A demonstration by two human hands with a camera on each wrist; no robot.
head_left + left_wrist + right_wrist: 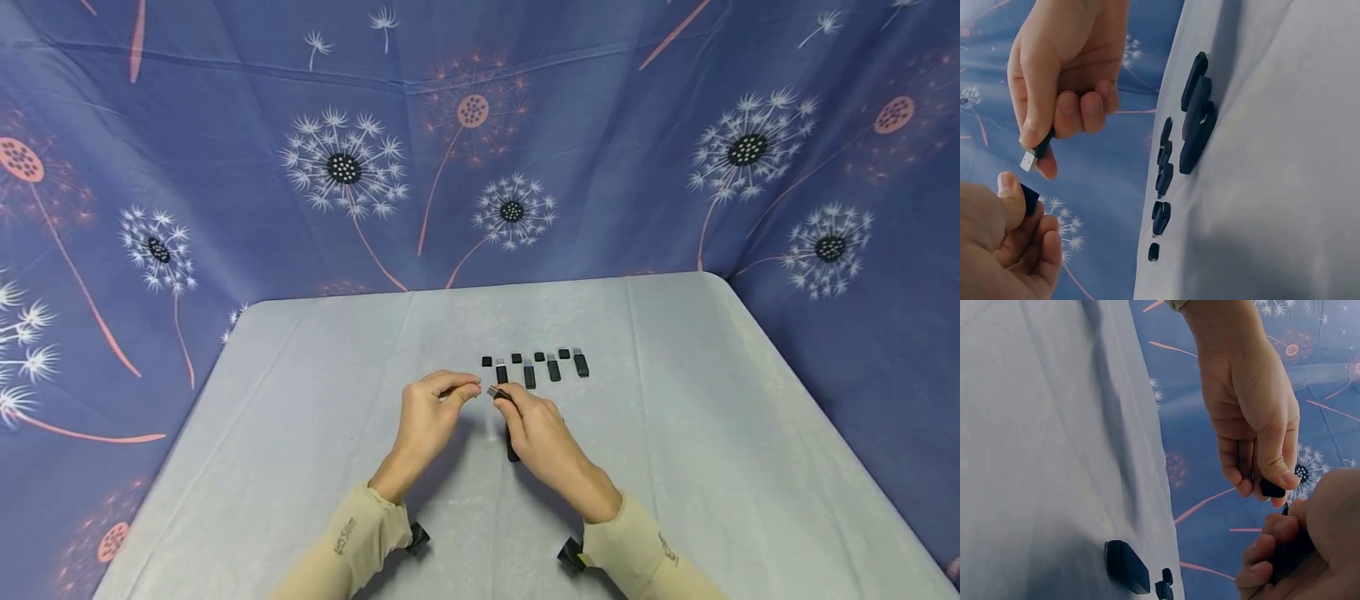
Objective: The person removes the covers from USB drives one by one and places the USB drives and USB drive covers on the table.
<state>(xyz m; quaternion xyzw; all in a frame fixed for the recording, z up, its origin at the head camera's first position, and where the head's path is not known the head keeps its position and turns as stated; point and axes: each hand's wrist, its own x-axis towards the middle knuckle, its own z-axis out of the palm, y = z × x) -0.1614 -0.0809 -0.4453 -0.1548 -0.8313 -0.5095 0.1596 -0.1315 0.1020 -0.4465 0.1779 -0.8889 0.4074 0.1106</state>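
Observation:
My right hand [543,433] pinches a black USB flash drive [1041,147], its silver plug [1028,161] bare and pointing at the other hand. Between thumb and fingers of my left hand [431,412] is a small black cap [1030,199], which also shows in the right wrist view as a dark cap [1272,489]. A short gap separates cap and plug. Both hands are raised over the table. Partly hidden below my right hand lies another black drive [512,447]; the left wrist view shows several such drives [1199,140] side by side.
Beyond the hands, several uncapped flash drives [529,375] lie in a row on the pale tablecloth [315,433], with small black caps [517,358] beside them. A blue dandelion-print cloth [600,217] hangs behind the table.

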